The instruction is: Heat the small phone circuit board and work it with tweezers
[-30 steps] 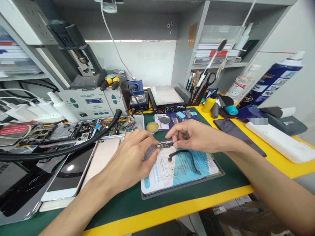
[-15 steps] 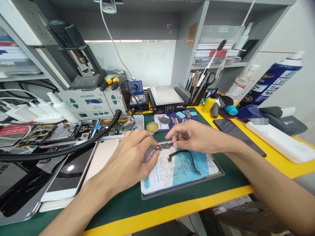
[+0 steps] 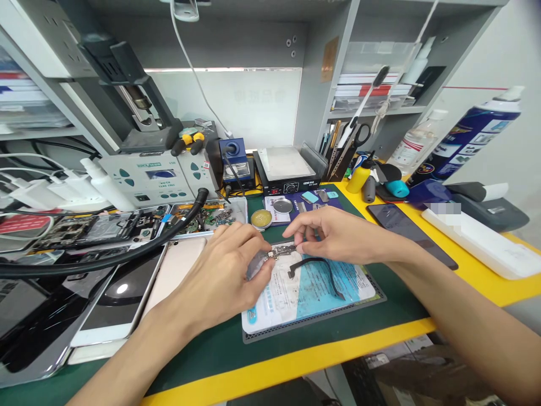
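The left hand (image 3: 220,270) came in from seven o'clock and pinched the near end of a small circuit board (image 3: 282,250) between thumb and fingertips, with a grey pad-like piece (image 3: 255,264) tucked under the same fingers; what that piece was could not be told. The right hand (image 3: 333,237) reached in from four o'clock and gripped the other end of the board with thumb and forefinger, its remaining fingers loosely curled, so the board was held between both hands just above the far edge of a blue-and-white work mat (image 3: 308,293). On that mat, at five o'clock from the board, lay a black flex cable (image 3: 321,270), curved and not touched by either hand. The mat sat on a green bench mat (image 3: 220,349) bordered by the yellow table edge (image 3: 296,366). At twelve o'clock from the hands stood a round tin of flux (image 3: 261,218) and, beyond it, a small hot plate (image 3: 287,166). At ten o'clock sat a grey rework station (image 3: 156,180), with opened phones (image 3: 101,225) in front of it and a thick black hose (image 3: 127,256) crossing them. At two o'clock a dark phone (image 3: 406,231) lay face up on the yellow surface, near a blue spray can (image 3: 469,138).
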A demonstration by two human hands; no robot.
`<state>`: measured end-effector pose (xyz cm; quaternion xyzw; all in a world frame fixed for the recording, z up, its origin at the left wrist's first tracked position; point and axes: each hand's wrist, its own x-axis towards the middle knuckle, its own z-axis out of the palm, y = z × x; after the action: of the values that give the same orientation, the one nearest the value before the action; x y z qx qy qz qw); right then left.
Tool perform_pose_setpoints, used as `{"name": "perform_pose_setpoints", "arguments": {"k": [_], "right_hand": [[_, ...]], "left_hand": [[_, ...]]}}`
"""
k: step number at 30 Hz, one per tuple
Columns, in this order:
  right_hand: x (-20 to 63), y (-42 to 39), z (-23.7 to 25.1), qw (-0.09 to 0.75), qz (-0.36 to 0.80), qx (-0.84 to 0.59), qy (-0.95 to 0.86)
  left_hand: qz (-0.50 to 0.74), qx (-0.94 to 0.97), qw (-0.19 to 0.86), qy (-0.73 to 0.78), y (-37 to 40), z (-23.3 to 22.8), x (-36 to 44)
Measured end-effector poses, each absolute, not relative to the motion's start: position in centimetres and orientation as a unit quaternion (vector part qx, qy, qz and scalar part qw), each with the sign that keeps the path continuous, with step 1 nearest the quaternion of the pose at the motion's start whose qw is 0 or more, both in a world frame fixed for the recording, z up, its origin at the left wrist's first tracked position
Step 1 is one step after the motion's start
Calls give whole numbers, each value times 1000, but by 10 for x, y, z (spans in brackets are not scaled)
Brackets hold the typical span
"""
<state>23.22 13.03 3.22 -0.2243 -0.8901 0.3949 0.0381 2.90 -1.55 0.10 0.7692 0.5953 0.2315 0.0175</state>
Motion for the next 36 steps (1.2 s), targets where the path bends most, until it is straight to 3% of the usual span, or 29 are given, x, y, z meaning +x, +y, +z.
{"name": "perform_pose_setpoints", "arguments": {"k": [36], "right_hand": [[233,130,34,28,357,-214,-909]], "left_hand": [[230,772,-2,592,-14,-2,29]]}}
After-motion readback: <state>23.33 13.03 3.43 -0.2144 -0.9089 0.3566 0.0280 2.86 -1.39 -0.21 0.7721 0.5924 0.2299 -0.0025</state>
